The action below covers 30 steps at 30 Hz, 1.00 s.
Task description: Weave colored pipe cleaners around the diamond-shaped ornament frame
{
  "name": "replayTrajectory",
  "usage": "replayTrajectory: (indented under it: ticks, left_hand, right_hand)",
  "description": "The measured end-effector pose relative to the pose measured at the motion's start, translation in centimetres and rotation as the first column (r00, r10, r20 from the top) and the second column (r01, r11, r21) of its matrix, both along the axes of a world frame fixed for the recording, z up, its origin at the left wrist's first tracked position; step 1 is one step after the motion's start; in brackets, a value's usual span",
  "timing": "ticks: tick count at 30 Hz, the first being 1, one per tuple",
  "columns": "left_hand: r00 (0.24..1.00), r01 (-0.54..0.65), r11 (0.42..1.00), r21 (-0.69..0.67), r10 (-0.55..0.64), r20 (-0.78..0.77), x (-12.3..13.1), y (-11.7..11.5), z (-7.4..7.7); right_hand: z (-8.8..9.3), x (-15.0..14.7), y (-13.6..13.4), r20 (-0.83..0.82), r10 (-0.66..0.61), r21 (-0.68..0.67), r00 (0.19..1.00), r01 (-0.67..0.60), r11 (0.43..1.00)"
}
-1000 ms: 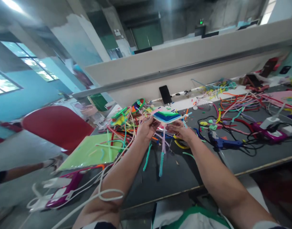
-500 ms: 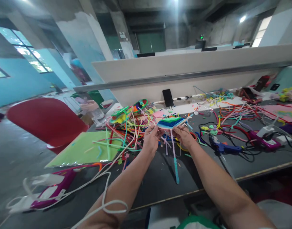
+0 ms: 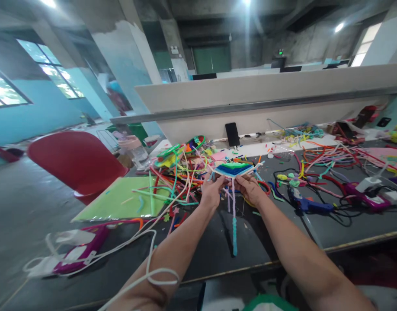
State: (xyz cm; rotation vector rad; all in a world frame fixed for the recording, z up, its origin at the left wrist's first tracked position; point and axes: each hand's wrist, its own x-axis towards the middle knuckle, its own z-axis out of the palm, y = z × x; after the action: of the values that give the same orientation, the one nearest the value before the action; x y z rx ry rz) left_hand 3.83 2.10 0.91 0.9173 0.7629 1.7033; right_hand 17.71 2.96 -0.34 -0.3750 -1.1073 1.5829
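Observation:
Between my hands, above the dark table, is a kite-like craft (image 3: 235,169) with blue, white and green bands, a pale edging and a long tail (image 3: 234,216) of pink and then turquoise fuzzy stem hanging down. My left hand (image 3: 213,189) pinches its lower left edge. On the lower right edge, close to where the tail joins, the fingers of my right hand (image 3: 249,188) are closed. Behind and left of the craft lies a tangled heap of coloured pipe cleaners (image 3: 185,168).
A blue glue gun (image 3: 312,204) and a purple power strip (image 3: 367,196) with cables lie at the right. Green sheets in clear wrap (image 3: 117,201), another power strip (image 3: 83,252) and a loose white cable (image 3: 149,255) are at the left. A phone (image 3: 232,134) leans against the divider.
My left hand has slid inward along the lower edge of the craft, nearer the tail. The craft tips slightly and its tail swings to hang straighter. The view has shifted a little left.

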Motion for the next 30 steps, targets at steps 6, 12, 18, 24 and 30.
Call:
replayTrajectory:
  ticks: [6,12,18,24,30]
  left_hand:
    - [0.996,-0.082,0.997,0.002,0.082,0.018,0.4,-0.2,-0.1]
    - [0.999,0.039,0.999,0.001,-0.039,0.038,-0.8,0.1,-0.5]
    - [0.989,0.048,0.997,-0.058,-0.039,0.144,-2.6,1.3,0.0]
    - [0.985,0.079,0.990,-0.116,-0.059,0.163,-3.9,2.2,-0.2]
    - [0.993,0.060,0.986,-0.158,-0.043,0.107,-4.0,2.3,-0.4]
  right_hand:
    - [-0.3,-0.2,0.1,0.036,0.052,-0.010,0.998,-0.052,0.999]
    - [-0.4,-0.2,0.2,0.029,-0.033,-0.016,0.999,0.033,0.999]
    - [-0.2,0.2,0.2,0.048,-0.028,0.006,0.998,0.028,1.000]
    - [-0.3,0.2,0.5,0.072,-0.002,0.036,0.997,-0.001,0.999]
    - [-0.4,0.2,0.5,0.085,-0.013,0.029,0.996,0.010,1.000]
